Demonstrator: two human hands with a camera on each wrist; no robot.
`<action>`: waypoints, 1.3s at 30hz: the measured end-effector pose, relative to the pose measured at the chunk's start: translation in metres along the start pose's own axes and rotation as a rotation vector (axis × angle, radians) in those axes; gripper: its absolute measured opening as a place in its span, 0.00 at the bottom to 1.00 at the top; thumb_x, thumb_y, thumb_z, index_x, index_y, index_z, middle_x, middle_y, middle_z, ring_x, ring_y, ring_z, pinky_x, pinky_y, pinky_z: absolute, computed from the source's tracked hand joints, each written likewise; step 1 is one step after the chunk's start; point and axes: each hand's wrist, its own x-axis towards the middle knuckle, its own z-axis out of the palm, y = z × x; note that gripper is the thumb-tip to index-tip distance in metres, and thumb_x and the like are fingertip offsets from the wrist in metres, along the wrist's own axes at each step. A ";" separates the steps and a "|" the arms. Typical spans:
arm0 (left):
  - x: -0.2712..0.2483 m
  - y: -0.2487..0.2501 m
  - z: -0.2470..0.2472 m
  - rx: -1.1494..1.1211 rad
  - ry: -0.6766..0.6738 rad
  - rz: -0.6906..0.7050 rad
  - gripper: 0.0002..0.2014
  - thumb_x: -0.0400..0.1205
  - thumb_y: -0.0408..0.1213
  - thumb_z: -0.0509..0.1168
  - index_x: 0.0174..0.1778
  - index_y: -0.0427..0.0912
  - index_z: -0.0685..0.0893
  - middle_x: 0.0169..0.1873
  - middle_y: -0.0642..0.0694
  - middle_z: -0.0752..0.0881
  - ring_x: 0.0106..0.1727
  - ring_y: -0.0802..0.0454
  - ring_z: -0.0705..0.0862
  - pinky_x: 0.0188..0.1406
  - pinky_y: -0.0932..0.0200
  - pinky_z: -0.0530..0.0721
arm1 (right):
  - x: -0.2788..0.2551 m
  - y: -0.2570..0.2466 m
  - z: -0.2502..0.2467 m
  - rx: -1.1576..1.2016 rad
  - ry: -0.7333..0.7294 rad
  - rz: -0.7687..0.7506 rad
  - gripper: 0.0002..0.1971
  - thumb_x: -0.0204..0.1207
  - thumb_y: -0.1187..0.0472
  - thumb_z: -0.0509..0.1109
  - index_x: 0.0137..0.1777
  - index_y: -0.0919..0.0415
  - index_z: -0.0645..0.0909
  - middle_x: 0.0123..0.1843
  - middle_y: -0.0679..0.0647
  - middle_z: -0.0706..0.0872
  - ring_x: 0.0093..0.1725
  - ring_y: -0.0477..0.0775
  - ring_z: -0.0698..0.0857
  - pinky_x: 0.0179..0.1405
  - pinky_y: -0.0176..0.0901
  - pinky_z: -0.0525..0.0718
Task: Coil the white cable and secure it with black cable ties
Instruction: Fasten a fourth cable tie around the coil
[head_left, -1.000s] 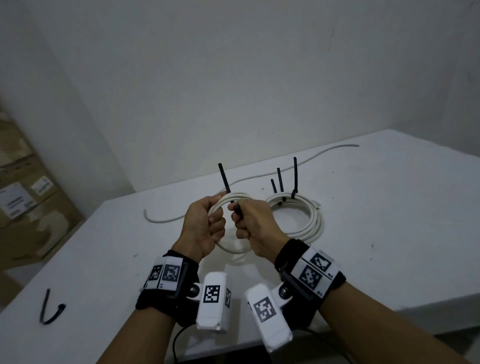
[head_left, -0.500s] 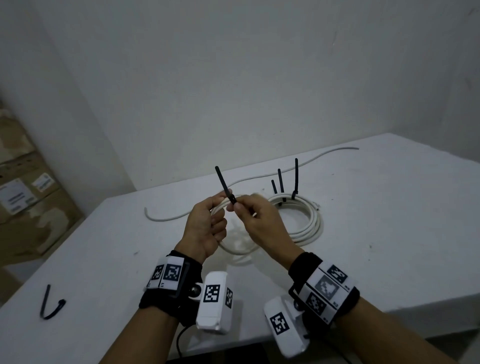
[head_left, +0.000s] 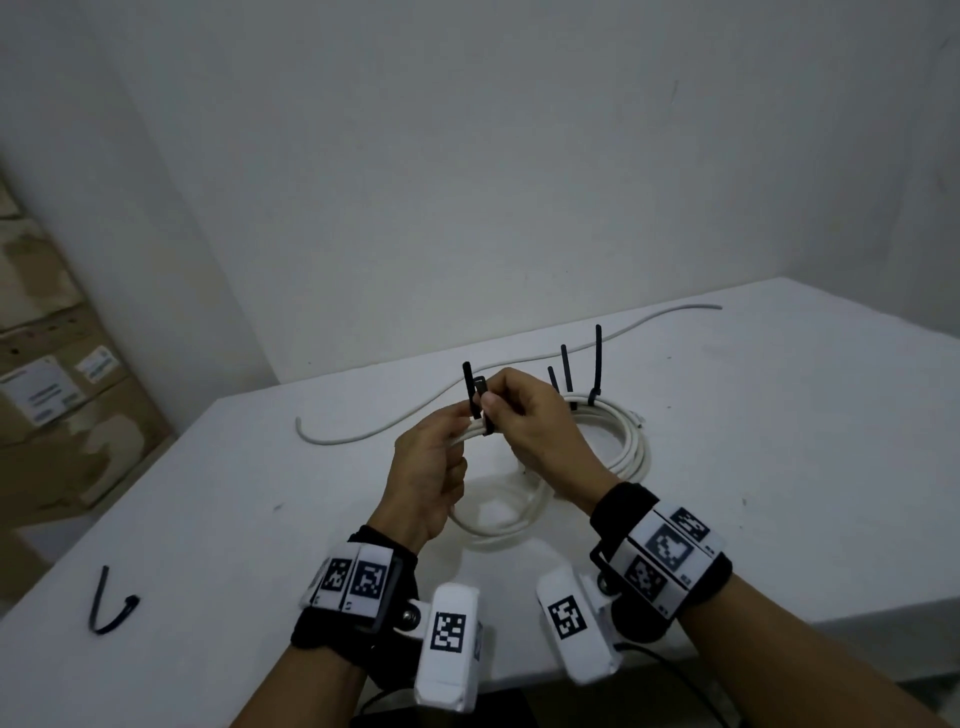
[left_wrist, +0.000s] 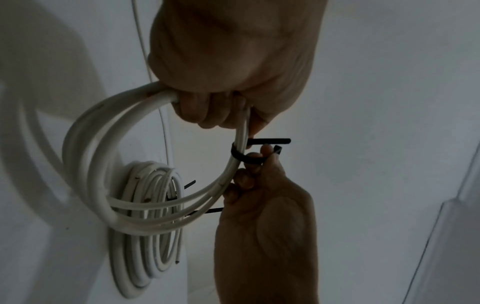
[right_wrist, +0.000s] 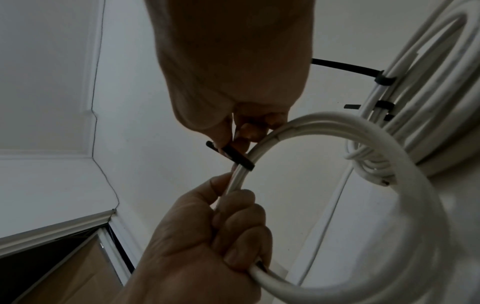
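Observation:
My left hand (head_left: 454, 434) grips a small coil of white cable (head_left: 498, 527) and holds it a little above the white table (head_left: 779, 467). A black cable tie (head_left: 480, 402) is wrapped round the coil's strands just past my left fingers. My right hand (head_left: 493, 402) pinches the tie's two ends together above the strands. The left wrist view shows the tie (left_wrist: 244, 157) looped round the bundle (left_wrist: 85, 144). In the right wrist view my right fingers (right_wrist: 241, 135) pinch the tie (right_wrist: 240, 159), which sits above my left hand (right_wrist: 207, 246).
A larger white coil (head_left: 628, 441) lies on the table behind my hands, bound by three black ties with upright tails. A loose white cable (head_left: 519, 366) runs along the back. A spare black tie (head_left: 111, 603) lies front left. Cardboard boxes (head_left: 52, 405) stand at left.
My right hand has left its fist below the coil and come up to pinch the tie. The tie, whose tail stood alone, is now folded round the strands with both ends together.

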 end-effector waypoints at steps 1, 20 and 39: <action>-0.001 -0.001 0.001 0.028 0.018 0.024 0.13 0.82 0.34 0.60 0.46 0.47 0.91 0.19 0.52 0.60 0.16 0.58 0.57 0.15 0.67 0.53 | -0.001 -0.001 0.000 0.005 -0.005 -0.002 0.07 0.78 0.62 0.63 0.40 0.63 0.78 0.37 0.63 0.83 0.41 0.70 0.82 0.47 0.70 0.83; -0.010 -0.005 -0.004 -0.080 0.048 0.001 0.07 0.83 0.39 0.62 0.41 0.46 0.85 0.13 0.55 0.71 0.15 0.58 0.56 0.22 0.60 0.49 | -0.016 -0.008 -0.002 0.103 -0.117 0.013 0.11 0.76 0.63 0.66 0.32 0.54 0.78 0.29 0.52 0.84 0.33 0.49 0.81 0.41 0.50 0.79; -0.013 -0.007 0.001 0.142 0.137 0.363 0.16 0.80 0.23 0.61 0.44 0.46 0.90 0.23 0.54 0.85 0.16 0.66 0.75 0.19 0.78 0.69 | -0.012 -0.010 -0.001 0.239 -0.010 0.159 0.09 0.79 0.66 0.66 0.39 0.64 0.84 0.28 0.50 0.83 0.26 0.40 0.78 0.30 0.33 0.74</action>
